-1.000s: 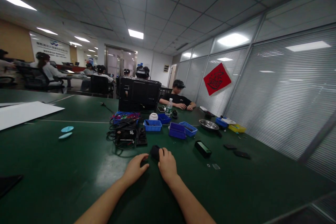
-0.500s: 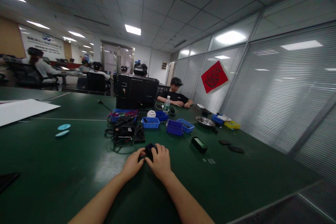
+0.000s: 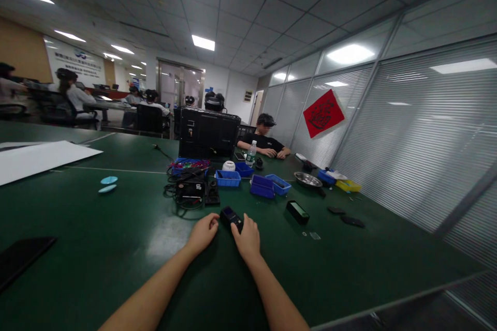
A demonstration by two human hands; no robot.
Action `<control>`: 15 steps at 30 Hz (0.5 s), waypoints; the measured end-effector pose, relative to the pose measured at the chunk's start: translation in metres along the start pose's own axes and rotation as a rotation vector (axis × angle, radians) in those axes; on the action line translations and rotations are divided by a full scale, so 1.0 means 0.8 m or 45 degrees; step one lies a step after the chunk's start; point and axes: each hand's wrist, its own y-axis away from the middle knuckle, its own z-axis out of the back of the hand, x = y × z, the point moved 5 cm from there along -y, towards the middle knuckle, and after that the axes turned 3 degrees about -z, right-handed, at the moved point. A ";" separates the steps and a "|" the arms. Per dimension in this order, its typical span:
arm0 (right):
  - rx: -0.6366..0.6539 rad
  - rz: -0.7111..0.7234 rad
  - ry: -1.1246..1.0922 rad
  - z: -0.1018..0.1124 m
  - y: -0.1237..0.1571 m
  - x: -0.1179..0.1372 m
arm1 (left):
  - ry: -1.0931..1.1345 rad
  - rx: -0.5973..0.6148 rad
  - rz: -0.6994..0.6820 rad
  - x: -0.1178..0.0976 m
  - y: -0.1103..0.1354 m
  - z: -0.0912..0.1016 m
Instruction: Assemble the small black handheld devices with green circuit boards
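Observation:
A small black handheld device [image 3: 230,217] with a dark screen and light buttons rests on the green table in front of me. My right hand [image 3: 248,238] grips its near right end, with the thumb on the near side and the fingers over the far side. Just left of the device, my left hand [image 3: 205,231] has its fingers curled in, apart from the device, and nothing shows in it. To the right stands a black box [image 3: 297,212] with a greenish window on top. Near it lie a small ring [image 3: 305,234] and a clear square piece [image 3: 315,236].
Beyond my hands are a black unit with cables [image 3: 190,191], a blue tray [image 3: 228,178], a white ball [image 3: 229,165], a bottle [image 3: 251,154] and a metal bowl [image 3: 308,180]. Dark flat pieces [image 3: 352,221] lie right. A co-worker [image 3: 266,142] sits across the table [image 3: 116,248].
My left hand has come off the device and curled its fingers. My right hand has shifted to its near right end, uncovering the screen and buttons. The view has turned slightly left.

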 end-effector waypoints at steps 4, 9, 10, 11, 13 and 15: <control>0.021 0.028 0.025 -0.014 0.005 0.011 | -0.048 -0.131 0.001 -0.014 0.009 0.017; -0.295 0.325 -0.153 0.031 0.013 0.061 | 0.018 -0.139 -0.261 -0.139 0.054 0.020; -0.371 0.327 -0.237 0.042 0.015 0.076 | 0.046 -0.128 -0.280 -0.173 0.068 0.013; -0.408 0.356 -0.298 0.050 0.019 0.096 | 0.082 -0.074 -0.316 -0.206 0.083 0.001; -0.413 0.443 -0.323 0.056 0.031 0.147 | 0.285 0.281 -0.444 -0.265 0.119 -0.042; -0.324 0.599 -0.366 0.052 0.054 0.204 | 0.618 0.914 -0.552 -0.304 0.170 -0.099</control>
